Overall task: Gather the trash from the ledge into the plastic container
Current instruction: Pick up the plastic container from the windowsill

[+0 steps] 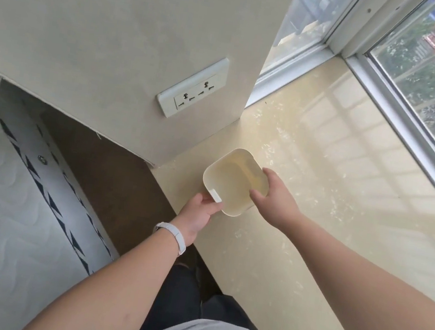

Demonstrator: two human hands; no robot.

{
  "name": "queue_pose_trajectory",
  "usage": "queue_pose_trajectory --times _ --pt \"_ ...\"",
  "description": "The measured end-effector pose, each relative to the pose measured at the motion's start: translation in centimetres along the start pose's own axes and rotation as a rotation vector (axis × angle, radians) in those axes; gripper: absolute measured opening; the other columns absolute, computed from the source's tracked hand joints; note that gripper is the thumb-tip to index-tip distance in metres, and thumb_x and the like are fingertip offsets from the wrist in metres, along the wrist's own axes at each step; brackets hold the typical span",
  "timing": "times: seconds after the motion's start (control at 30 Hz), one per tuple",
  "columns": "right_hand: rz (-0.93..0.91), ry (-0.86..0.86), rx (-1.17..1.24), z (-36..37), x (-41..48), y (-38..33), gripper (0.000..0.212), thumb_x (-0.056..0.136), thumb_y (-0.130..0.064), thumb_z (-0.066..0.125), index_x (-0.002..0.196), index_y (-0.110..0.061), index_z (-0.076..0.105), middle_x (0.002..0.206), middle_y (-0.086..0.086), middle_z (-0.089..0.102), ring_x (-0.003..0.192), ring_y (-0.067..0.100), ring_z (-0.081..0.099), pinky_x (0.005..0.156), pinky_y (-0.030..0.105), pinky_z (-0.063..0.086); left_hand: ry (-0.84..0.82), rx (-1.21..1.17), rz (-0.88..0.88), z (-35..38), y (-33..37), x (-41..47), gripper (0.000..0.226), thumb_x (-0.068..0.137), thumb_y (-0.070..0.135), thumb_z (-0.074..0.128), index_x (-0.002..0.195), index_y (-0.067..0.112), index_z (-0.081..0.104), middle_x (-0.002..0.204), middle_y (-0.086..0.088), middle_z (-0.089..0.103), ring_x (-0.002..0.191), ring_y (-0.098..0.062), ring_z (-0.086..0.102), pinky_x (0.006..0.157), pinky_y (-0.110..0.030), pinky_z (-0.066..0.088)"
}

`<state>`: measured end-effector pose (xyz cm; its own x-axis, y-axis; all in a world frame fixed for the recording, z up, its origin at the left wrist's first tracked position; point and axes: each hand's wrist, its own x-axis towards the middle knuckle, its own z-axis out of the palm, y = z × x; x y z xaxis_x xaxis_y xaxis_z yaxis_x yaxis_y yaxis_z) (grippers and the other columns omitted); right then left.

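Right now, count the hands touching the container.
2. The left hand holds the container at its near-left edge by the white tab; the right hand grips its right rim. Nothing else touches it from above.

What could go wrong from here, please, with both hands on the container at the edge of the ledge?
1. The plastic container sits near the ledge front edge, above the gap beside the mattress; a slip could tip it off.
2. The left hand pinches only the small white tab, a weak hold.
3. The right hand partly covers the opening, which could block anything dropped in.
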<state>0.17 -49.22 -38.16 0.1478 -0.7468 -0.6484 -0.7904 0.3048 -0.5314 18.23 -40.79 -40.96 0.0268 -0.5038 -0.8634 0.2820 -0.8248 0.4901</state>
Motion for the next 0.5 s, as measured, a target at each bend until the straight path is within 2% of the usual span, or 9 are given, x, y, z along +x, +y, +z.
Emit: queue_pose_trajectory --times 0.13,0.2,0.33,0.43,0.5 --pt "0.008 0.018 0.063 -0.2 -0.3 -0.1 0.063 0.093 -0.032 0.057 0.151 -0.023 0.032 0.141 -0.005 0.05 0.108 0.012 0.052 0.085 0.027 0.04 -0.009 0.014 -0.005 0.1 0.3 0.1 0.037 0.095 0.011 0.066 0.128 0.018 0.054 0.121 0.005 0.066 0.112 -0.009 0.06 0.085 -0.026 0.045" --pt "0.0 0.025 0.086 -0.5 -0.9 -0.1 0.063 0.093 -0.031 0.057 0.151 -0.023 0.033 0.141 -0.005 0.05 0.107 0.011 0.051 0.085 0.027 0.039 -0.019 0.023 0.011 0.2 0.7 -0.5 0.037 0.096 0.009 0.065 0.129 0.017 0.053 0.117 0.006 0.066 0.107 -0.005 0.06 0.08 -0.023 0.046" --pt "-0.003 0.044 0.147 -1.4 -2.3 -0.1 0.061 0.091 -0.032 0.057 0.148 -0.027 0.037 0.139 -0.008 0.052 0.113 0.012 0.053 0.087 0.027 0.041 -0.045 0.073 0.059 -0.1 1.7 -1.8 0.038 0.095 0.012 0.067 0.13 0.017 0.053 0.123 0.006 0.065 0.111 -0.005 0.06 0.09 -0.028 0.048" --pt "-0.043 0.069 0.196 -1.9 -3.8 -0.5 0.05 0.091 -0.027 0.056 0.14 -0.028 0.046 0.124 -0.011 0.057 0.108 0.011 0.056 0.082 0.026 0.042 -0.059 0.077 0.102 -0.2 2.9 -3.2 0.029 0.094 0.01 0.067 0.119 0.023 0.056 0.122 0.009 0.067 0.107 -0.002 0.063 0.081 -0.021 0.049" --pt "-0.066 0.091 0.239 -2.3 -5.0 -0.7 0.046 0.09 -0.025 0.056 0.135 -0.03 0.049 0.121 -0.013 0.058 0.109 0.009 0.056 0.086 0.027 0.044 -0.08 0.091 0.123 -0.1 3.8 -4.3 0.029 0.095 0.006 0.064 0.119 0.02 0.058 0.116 0.008 0.07 0.102 -0.002 0.067 0.077 -0.019 0.051"
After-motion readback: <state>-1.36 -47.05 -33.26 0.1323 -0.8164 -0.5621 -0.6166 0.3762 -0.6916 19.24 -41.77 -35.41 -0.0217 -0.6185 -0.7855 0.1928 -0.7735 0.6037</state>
